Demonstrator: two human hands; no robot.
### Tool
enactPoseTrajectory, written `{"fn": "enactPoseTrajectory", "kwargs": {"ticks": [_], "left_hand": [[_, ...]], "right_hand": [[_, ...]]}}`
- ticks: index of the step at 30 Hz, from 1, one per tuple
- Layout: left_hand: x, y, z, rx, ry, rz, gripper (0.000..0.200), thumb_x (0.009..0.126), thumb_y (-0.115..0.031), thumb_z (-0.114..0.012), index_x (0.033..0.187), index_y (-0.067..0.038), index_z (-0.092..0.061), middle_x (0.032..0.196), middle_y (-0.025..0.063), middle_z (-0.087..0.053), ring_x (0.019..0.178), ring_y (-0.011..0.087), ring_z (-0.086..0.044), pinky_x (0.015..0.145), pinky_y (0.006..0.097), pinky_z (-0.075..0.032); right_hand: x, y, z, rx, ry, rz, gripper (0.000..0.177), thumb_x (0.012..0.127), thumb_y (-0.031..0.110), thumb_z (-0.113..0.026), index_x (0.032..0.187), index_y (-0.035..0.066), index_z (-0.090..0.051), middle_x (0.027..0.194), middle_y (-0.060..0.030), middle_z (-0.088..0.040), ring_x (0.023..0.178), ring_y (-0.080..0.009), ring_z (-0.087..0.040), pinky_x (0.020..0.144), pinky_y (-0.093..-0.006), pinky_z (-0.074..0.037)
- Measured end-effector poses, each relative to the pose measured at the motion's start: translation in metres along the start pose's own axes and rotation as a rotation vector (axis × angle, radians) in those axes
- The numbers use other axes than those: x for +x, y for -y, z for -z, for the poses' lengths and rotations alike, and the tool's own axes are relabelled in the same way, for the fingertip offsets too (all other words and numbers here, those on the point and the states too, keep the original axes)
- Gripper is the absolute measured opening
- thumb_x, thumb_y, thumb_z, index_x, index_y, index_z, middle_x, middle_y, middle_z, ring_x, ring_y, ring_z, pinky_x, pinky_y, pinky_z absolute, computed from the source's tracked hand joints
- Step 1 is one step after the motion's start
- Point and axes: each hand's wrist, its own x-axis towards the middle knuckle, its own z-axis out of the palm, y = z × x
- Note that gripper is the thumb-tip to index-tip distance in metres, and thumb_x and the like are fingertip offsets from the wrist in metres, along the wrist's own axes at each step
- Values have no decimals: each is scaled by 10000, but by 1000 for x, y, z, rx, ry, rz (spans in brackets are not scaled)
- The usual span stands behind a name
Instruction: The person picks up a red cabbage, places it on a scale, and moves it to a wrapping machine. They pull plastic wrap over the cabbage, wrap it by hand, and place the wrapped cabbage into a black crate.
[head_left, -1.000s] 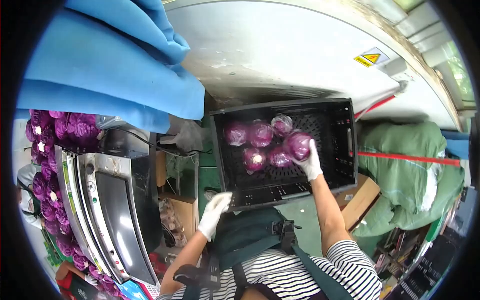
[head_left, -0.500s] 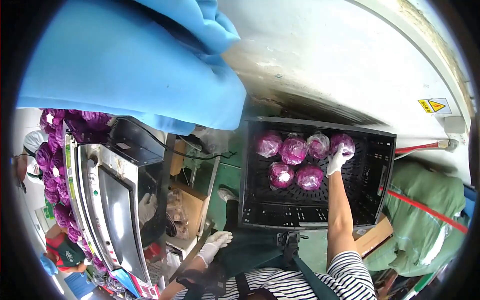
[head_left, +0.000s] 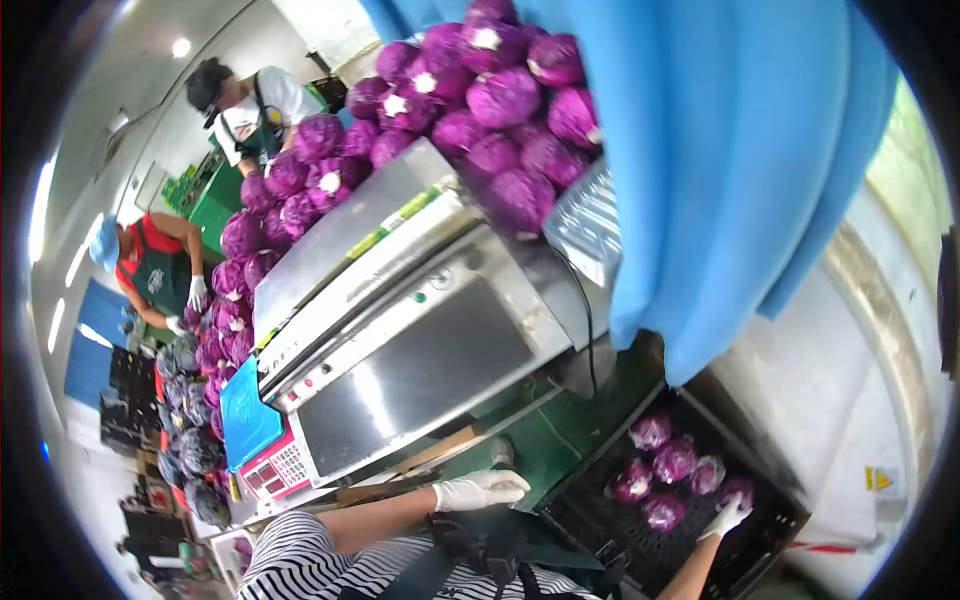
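My right hand, in a white glove, reaches into a black plastic crate at the lower right. Its fingers rest around a plastic-wrapped red cabbage near the crate's right side. Beside that one sit several other wrapped red cabbages on the crate floor. My left hand, also gloved, hangs in front of my body with nothing in it, fingers stretched out. It is near the front edge of the wrapping machine, whose dark flat plate is bare.
Loose red cabbages are heaped behind the machine. A red scale with a blue tray adjoins it. Blue cloth hangs at upper right. Two people work beyond the heap, one in a red top. A wall stands right.
My view has swung left and up, bringing the machine, cabbage heap and co-workers into sight. My right hand is still at the same cabbage in the crate; my left hand stays empty.
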Motion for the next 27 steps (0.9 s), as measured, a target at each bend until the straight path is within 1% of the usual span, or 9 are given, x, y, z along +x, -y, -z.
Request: {"fn": "enactPoseTrajectory", "kwargs": {"ticks": [2, 5, 9, 13, 15, 17, 19, 22, 27], "left_hand": [[-25, -20, 19, -22, 27, -172, 403, 965, -287, -500, 1278, -33, -485, 1260, 99, -530, 1171, 180, -490, 1019, 300, -356], [-70, -39, 49, -177, 17, -320, 425, 971, -279, -493, 1308, -25, -448, 1283, 102, -507, 1199, 171, -468, 1034, 301, -350], [-120, -34, 91, -370, 41, -426, 452, 968, -262, -501, 1338, -14, -422, 1311, 112, -487, 1229, 193, -452, 1054, 324, -335], [-180, -20, 134, -401, -19, -568, 476, 964, -262, -496, 1331, 28, -412, 1311, 145, -493, 1242, 225, -448, 1058, 361, -330], [-209, -11, 150, -462, -118, -633, 457, 959, -259, -510, 1318, 14, -438, 1291, 134, -508, 1226, 204, -454, 1046, 333, -334], [-227, 5, 161, -479, -239, -642, 467, 939, -231, -527, 1310, 37, -432, 1315, 151, -488, 1236, 232, -458, 1045, 351, -339], [-235, 21, 169, -497, -316, -662, 482, 929, -246, -535, 1304, 39, -438, 1311, 149, -493, 1241, 234, -454, 1041, 362, -345], [-238, 39, 173, -553, -443, -643, 510, 929, -298, -532, 1292, 49, -444, 1267, 174, -530, 1198, 257, -496, 1026, 371, -364], [-235, 31, 164, -722, -727, -600, 502, 912, -315, -573, 1248, 49, -489, 1171, 183, -596, 1128, 262, -557, 995, 370, -403]], "right_hand": [[-28, 48, -15, 60, 295, 110, 569, 893, 317, -586, 1334, 1, -410, 1261, -141, -523, 1096, -226, -538, 913, -354, -446], [-172, 250, -50, 114, 892, 109, 452, 917, 215, -553, 1296, -15, -463, 1195, -125, -576, 1032, -197, -571, 930, -320, -430], [-291, 417, -122, 326, 1307, 576, 509, 897, 131, -560, 1367, 22, -397, 1208, -114, -580, 1067, -197, -569, 935, -316, -427], [-366, 538, -233, 415, 1308, 895, 703, 850, 49, -615, 1448, 72, -247, 1299, -124, -467, 1149, -203, -509, 961, -329, -417], [-381, 585, -301, 446, 1231, 831, 765, 837, 78, -651, 1457, 62, -204, 1374, -155, -383, 1197, -217, -464, 977, -336, -404], [-399, 632, -355, 471, 1099, 796, 884, 795, 177, -721, 1464, 51, -157, 1413, -204, -324, 1254, -280, -412, 1019, -369, -369], [-379, 664, -429, 276, 820, 1111, 1019, 736, 325, -767, 1468, 47, -115, 1445, -242, -256, 1302, -346, -351, 1066, -403, -320], [-395, 707, -460, -79, 608, 1071, 1181, 641, 498, -780, 1470, 48, -68, 1463, -277, -180, 1333, -399, -297, 1092, -422, -296], [-391, 733, -498, -173, 660, 942, 1213, 591, 507, -799, 1466, 49, -95, 1420, -300, -274, 1277, -414, -384, 1056, -415, -356]]}}
